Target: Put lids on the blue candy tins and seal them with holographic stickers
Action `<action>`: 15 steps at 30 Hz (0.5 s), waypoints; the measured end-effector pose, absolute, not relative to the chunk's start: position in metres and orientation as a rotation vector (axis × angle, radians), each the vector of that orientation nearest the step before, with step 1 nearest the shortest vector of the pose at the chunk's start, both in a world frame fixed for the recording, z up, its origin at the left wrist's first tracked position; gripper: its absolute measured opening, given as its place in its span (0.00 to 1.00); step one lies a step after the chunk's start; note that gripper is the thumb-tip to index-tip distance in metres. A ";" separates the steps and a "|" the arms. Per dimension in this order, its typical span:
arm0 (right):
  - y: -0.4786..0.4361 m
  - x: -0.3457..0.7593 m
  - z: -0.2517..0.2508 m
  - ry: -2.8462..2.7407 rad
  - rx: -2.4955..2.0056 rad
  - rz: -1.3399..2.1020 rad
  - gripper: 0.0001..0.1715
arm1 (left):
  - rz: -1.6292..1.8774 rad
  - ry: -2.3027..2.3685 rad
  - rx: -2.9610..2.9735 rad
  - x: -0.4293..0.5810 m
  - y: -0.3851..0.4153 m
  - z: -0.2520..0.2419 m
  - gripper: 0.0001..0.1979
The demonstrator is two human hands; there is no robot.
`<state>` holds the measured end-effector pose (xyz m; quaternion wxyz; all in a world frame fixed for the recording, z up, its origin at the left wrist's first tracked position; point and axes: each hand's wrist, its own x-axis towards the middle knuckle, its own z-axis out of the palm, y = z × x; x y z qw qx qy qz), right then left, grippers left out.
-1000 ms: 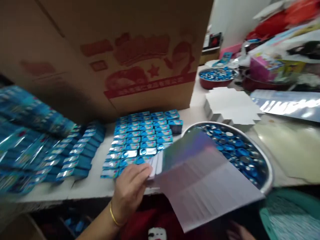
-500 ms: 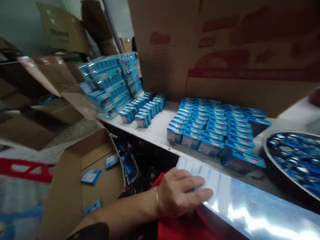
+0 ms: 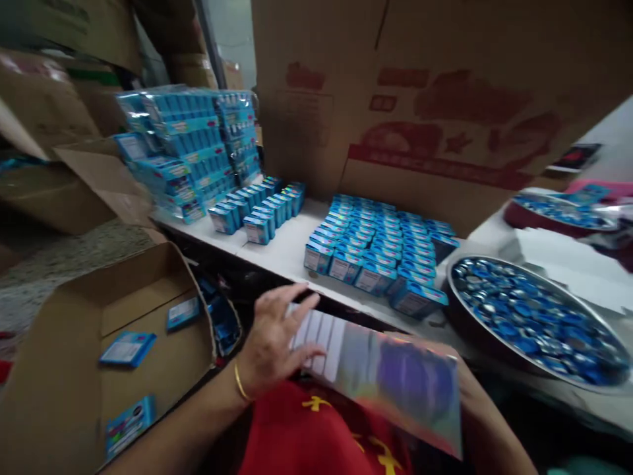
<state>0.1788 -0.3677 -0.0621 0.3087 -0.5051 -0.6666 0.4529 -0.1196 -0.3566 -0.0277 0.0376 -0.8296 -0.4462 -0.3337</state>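
A long stack of flat, shiny rainbow cartons (image 3: 400,376) with pale edges at its left end lies across in front of my red clothing. My left hand (image 3: 274,336), with a gold bracelet at the wrist, is at that left end, fingers over the upper edge and thumb on the near face. My right hand (image 3: 448,356) supports the right end from behind; its fingers are mostly hidden by the stack. Beyond it, on the white table (image 3: 291,257), stand rows of small blue boxes (image 3: 370,247).
A round tray of blue and silver wrapped pieces (image 3: 534,316) stands at right, with another tray (image 3: 564,211) behind. Wrapped blue packs (image 3: 188,138) are stacked at far left. An open cardboard box (image 3: 54,316) with several blue packets is at lower left. A large cardboard panel (image 3: 306,132) rises behind.
The view has turned right. The shiny stack now sits nearer my body, and my right hand has come into view at its right end. My left hand stays at the left end.
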 end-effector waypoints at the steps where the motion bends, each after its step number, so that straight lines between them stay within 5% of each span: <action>1: -0.357 0.174 -0.058 -1.775 -1.303 1.249 0.17 | -1.025 -1.386 -2.504 -0.121 -0.351 -0.021 0.34; 5: -0.335 0.156 -0.045 -1.686 -1.246 1.319 0.23 | -0.789 -1.251 -2.745 -0.116 -0.331 -0.002 0.31; 10: -0.333 0.149 -0.047 -1.508 -1.220 1.287 0.25 | -0.648 -1.240 -3.002 -0.102 -0.314 -0.009 0.10; 15: -0.338 0.167 -0.047 -1.573 -1.127 1.177 0.17 | -0.724 -1.232 -2.881 -0.105 -0.298 -0.021 0.10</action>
